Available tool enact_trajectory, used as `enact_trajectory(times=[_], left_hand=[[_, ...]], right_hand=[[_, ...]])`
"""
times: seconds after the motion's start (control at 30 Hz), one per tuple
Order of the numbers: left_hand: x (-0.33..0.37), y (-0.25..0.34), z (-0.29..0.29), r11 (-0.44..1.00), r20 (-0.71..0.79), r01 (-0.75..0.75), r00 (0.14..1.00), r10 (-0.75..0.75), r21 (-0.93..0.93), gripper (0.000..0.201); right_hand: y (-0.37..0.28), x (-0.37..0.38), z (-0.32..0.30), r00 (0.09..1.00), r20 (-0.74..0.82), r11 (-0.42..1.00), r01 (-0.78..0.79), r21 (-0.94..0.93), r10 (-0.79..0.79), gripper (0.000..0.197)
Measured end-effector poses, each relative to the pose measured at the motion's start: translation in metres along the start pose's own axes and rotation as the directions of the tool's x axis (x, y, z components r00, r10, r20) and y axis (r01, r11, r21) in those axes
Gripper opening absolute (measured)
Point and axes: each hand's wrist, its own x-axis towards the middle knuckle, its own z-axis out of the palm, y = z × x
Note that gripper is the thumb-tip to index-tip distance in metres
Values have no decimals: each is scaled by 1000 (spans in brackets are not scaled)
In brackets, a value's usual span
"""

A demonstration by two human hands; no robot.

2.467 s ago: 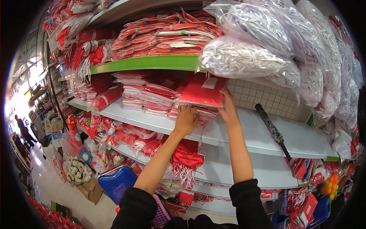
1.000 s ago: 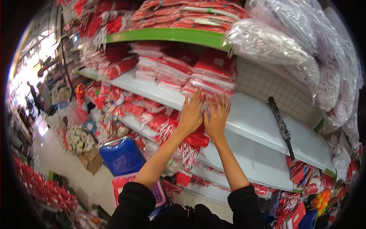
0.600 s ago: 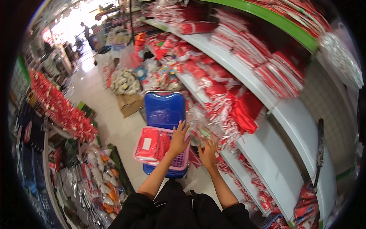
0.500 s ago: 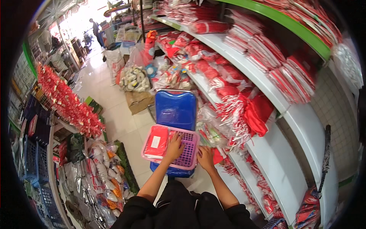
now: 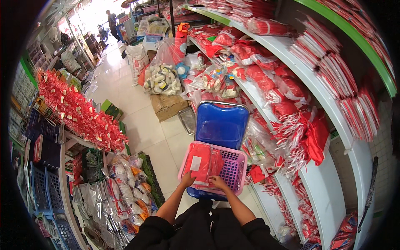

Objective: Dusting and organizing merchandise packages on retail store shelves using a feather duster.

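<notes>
A pink plastic basket (image 5: 239, 160) with a lattice bottom sits on a blue padded chair (image 5: 221, 127). Flat red packets (image 5: 203, 155) in clear plastic fill its left part; the top one bears a white label. At the packets' near left corner, beside the basket rim, my left hand (image 5: 188, 179) has its fingers bent against the edge. My right hand (image 5: 217, 182) closes its fingers on the near right edge of the same packets. Both sets of fingertips are partly hidden.
Shelves (image 5: 323, 179) of red and white goods rise on the right. On the left are red tinsel garlands (image 5: 79, 110), bagged goods (image 5: 127, 187) and blue crates (image 5: 46, 187). Ahead, a cardboard box (image 5: 166, 107) stands by the tiled aisle (image 5: 139, 118); a person (image 5: 112, 27) is far off.
My left hand has moved from inside the basket to the packets' near left corner. My right hand has left the basket's right rim for the packets, which now spread farther right. The view has shifted.
</notes>
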Motion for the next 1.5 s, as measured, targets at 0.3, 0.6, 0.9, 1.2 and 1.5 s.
enact_trajectory(times=[0.3,0.6,0.9,1.2,1.5], left_hand=[[15,-48,-5,948,73,244,969,-234,-206,48],[32,-62,3,769,147,510,857,-494,-386,48],[29,-16,-17,473,439,578,815,-378,-665,64],[26,176,-80,394,346,194,865,362,-898,50],[-4,342,-98,574,425,-285,445,789,-768,49]], right_hand=[[-6,31,45,935,-261,969,-246,16,241,38],[0,47,38,883,-220,905,-425,-4,414,44],[-59,-4,-11,963,-185,838,-67,541,197,41],[-116,-84,-89,869,-482,626,440,644,-114,33],[-142,-244,-209,708,-666,244,706,665,-233,47]])
